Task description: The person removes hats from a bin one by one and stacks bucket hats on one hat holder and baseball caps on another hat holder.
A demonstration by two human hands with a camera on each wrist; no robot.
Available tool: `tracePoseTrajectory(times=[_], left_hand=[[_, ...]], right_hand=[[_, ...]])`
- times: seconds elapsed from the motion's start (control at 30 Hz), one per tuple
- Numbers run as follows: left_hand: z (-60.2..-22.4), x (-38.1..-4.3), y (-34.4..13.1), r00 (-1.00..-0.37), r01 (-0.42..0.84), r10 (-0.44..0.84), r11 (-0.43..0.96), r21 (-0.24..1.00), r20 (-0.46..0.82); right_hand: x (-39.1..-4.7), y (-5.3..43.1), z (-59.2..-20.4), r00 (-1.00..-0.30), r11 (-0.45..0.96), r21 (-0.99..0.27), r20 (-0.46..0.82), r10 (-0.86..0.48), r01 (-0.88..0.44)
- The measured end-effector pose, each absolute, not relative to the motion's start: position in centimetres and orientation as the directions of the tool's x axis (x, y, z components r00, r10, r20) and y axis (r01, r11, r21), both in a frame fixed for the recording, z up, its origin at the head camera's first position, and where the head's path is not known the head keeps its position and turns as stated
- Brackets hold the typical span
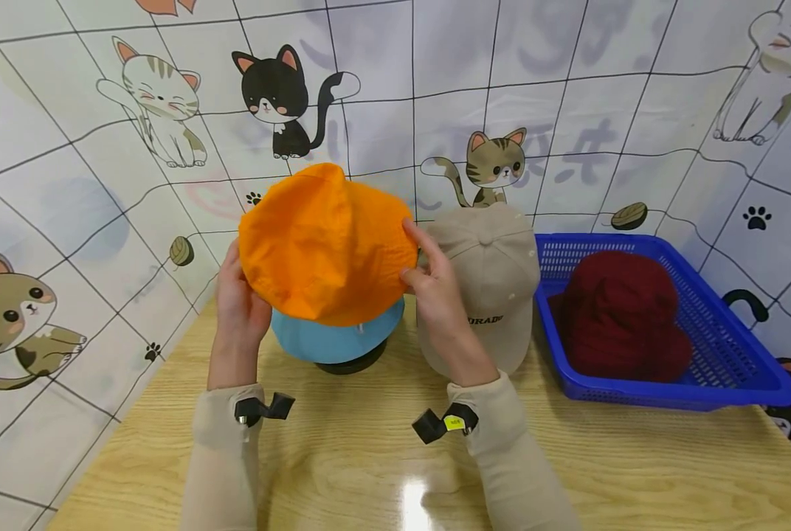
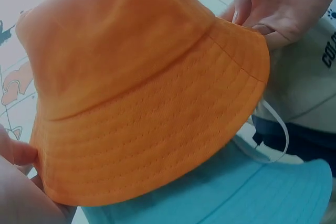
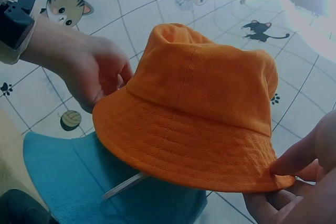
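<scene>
Orange hat point(image 1: 329, 247) beside "RADO" cap point(image 1: 488, 269)

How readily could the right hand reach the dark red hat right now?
Probably not yet: the right hand is pinching the orange hat, though nothing covers the dark red hat in the open basket.

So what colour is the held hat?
The hat is plain orange, clearest in the head view.

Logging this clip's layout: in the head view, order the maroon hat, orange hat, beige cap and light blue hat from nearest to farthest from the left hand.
From the left hand:
1. Orange hat, held at its brim.
2. Light blue hat, just beneath it.
3. Beige cap, farther right.
4. Maroon hat, farthest right, in blue basket.
</scene>
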State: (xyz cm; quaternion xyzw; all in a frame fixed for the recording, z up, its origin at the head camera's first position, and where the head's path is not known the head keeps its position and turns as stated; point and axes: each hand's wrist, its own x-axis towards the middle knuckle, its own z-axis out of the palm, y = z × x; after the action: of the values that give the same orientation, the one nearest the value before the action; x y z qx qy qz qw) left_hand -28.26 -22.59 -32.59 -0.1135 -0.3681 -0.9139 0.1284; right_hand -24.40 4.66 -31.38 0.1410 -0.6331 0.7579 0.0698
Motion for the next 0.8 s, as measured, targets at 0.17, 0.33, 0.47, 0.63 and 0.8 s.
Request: tracePoseTrajectory(times=[0.17, 0.33, 0.47, 0.63, 0.8], left_hand=[[-33.1, -28.6, -23.2, -0.966, 0.258, -0.173, -0.642, 0.722, 0.190], [-33.6, -28.8, -23.6, -0.979, 0.198, -0.169, -0.629, 0.752, 0.116], [-33.9, -29.1, -23.7, -0.980, 0.186, -0.174, -0.613, 0.768, 0.099], [-34.3, -29.3, -23.8, -0.981, 0.167, -0.182, -0.582, 0.796, 0.072], [-34.6, -29.6, -23.8, -0.982, 0.151, -0.183, -0.576, 0.803, 0.054]], right_hand=[[-24.9, 4.1, -32.0, -0.967, -0.196, -0.958, 0.233, -0.105, -0.210], [-25.2, 3.6, -32.6, -0.979, -0.173, -0.975, 0.162, -0.120, -0.140], [-25.4, 3.4, -33.0, -0.981, -0.171, -0.979, 0.135, -0.142, -0.110], [-25.6, 3.2, -33.4, -0.981, -0.174, -0.982, 0.104, -0.162, -0.075], [-26.0, 3.1, -34.0, -0.979, -0.209, -0.977, 0.083, -0.187, -0.042]])
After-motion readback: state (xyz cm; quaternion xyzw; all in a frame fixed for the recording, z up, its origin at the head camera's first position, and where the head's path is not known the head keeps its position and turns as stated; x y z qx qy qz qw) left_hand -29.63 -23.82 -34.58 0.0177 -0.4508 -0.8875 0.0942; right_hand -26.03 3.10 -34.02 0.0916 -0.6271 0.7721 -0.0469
